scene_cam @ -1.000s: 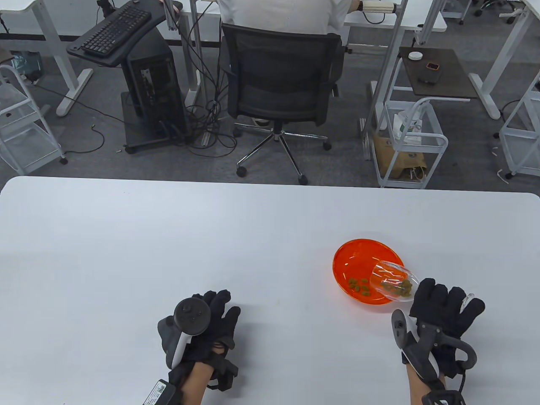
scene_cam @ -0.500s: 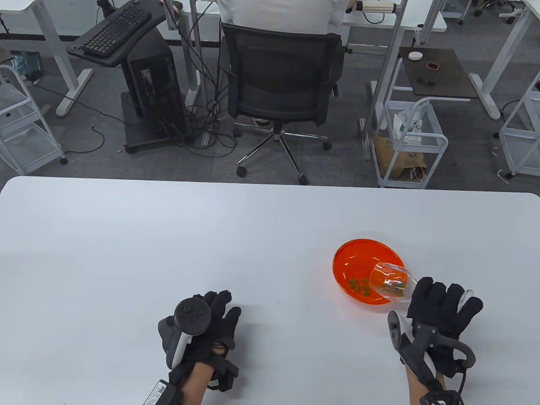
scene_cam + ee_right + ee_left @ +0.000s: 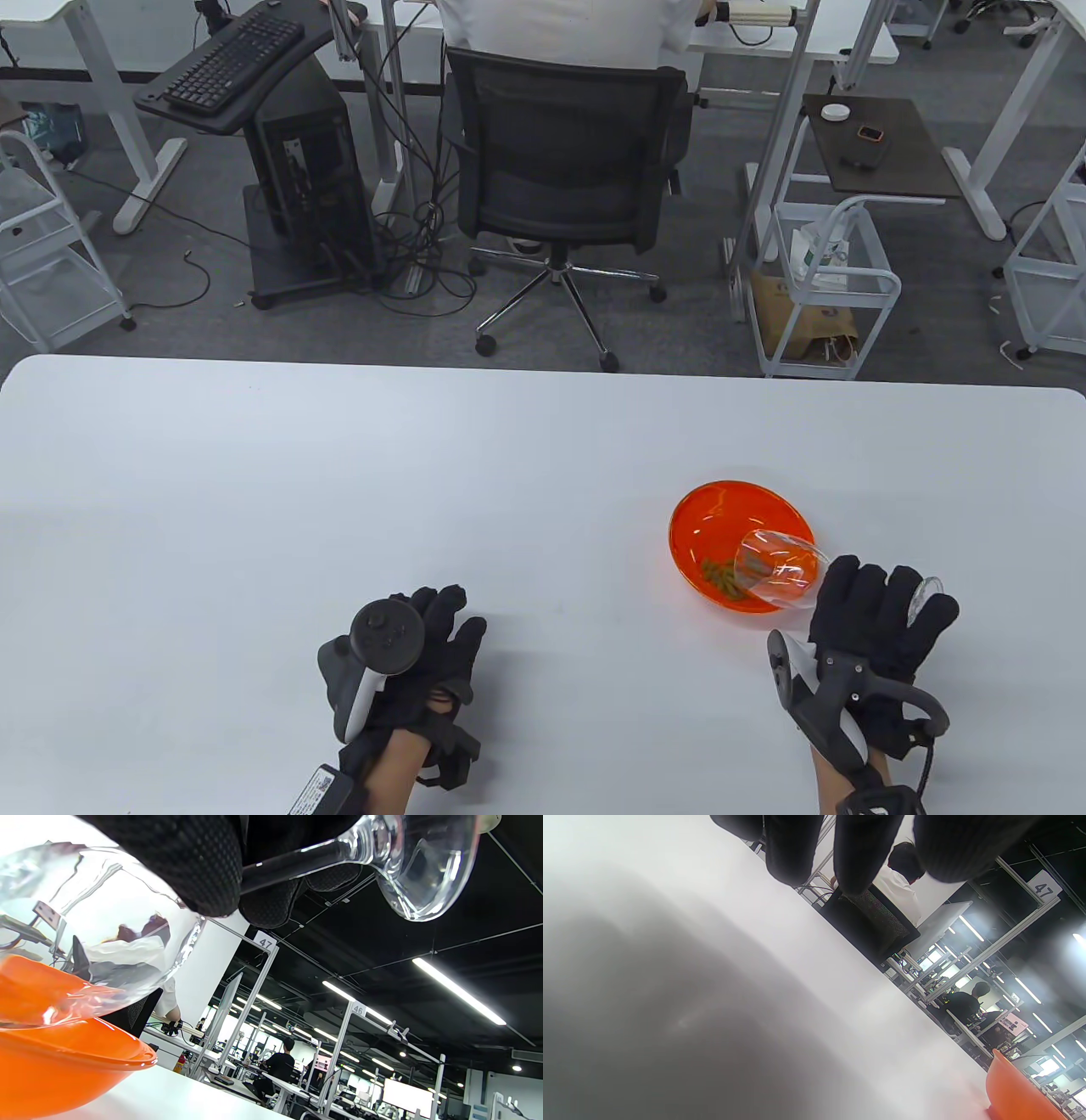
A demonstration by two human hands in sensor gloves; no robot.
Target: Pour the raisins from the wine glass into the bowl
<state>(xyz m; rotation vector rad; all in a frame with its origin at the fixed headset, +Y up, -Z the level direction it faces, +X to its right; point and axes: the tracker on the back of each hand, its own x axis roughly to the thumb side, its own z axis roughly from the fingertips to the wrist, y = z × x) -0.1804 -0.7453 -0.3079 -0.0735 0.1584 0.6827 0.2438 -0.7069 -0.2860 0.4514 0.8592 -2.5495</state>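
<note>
An orange bowl (image 3: 721,514) sits on the white table at the right; it also shows in the right wrist view (image 3: 63,1065) and at the left wrist view's corner (image 3: 1018,1094). Raisins (image 3: 723,579) lie in its near side. My right hand (image 3: 878,615) grips a clear wine glass (image 3: 776,570) by the stem, tipped with its mouth over the bowl. In the right wrist view the glass's cup (image 3: 85,933) looks empty, and my fingers (image 3: 191,861) wrap the stem. My left hand (image 3: 428,645) rests flat on the table, holding nothing.
The white table (image 3: 339,475) stretches left and far beyond the bowl. Past its far edge stand a black office chair (image 3: 564,170), a white wire cart (image 3: 827,289) and desks.
My right hand tipped the glass further and shifted slightly left. The raisins left the glass and now lie in the bowl. The left hand has not moved.
</note>
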